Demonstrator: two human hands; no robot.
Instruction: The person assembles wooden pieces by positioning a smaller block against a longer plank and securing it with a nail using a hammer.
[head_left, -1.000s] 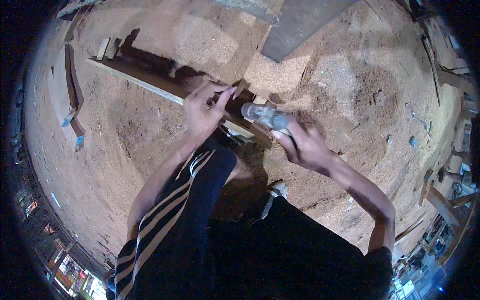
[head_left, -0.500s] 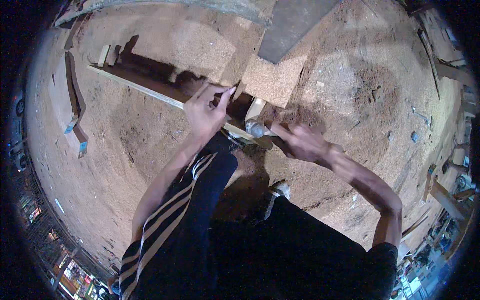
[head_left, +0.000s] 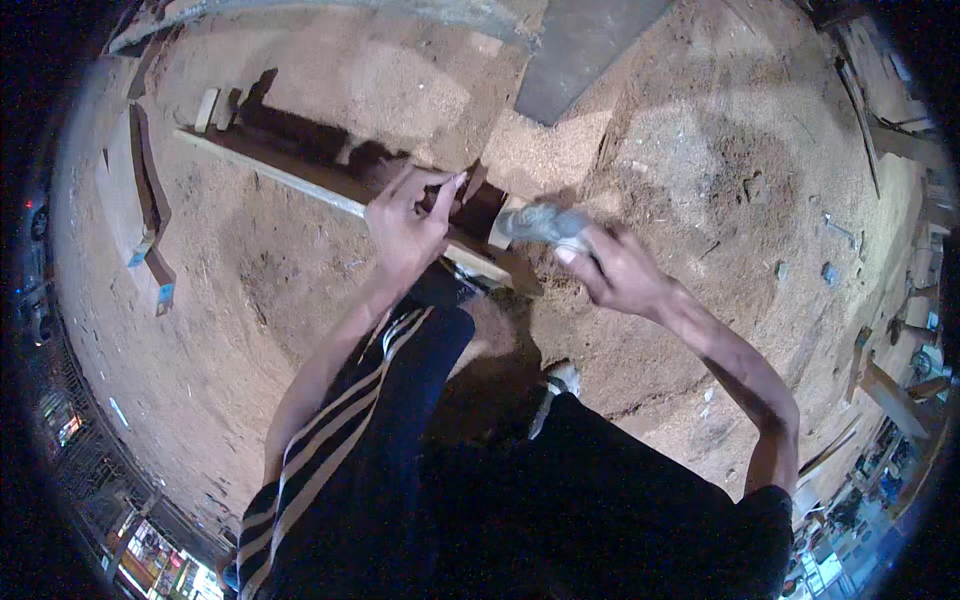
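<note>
A long, narrow wooden board [head_left: 290,180] runs from the far left toward me, its near end by my knee. My left hand [head_left: 408,225] is closed over the board close to that end, thumb and forefinger curled above it. I cannot make out any small thing between those fingertips. My right hand [head_left: 625,270] grips a hammer [head_left: 545,222], smeared by motion, its grey head over a short pale wood block [head_left: 500,236]. The block stands crosswise near the board's end, partly hidden by the hammer.
Sandy, sawdust-strewn ground [head_left: 700,180] surrounds the work. A dark flat panel [head_left: 580,60] lies ahead. Two small wood pieces [head_left: 207,110] stand at the board's far end. Another long plank [head_left: 130,190] is at far left, with timber scraps [head_left: 890,395] at right.
The hammer has swung up and away from the board's near end, and my right hand has turned with it. My left hand has barely moved.
</note>
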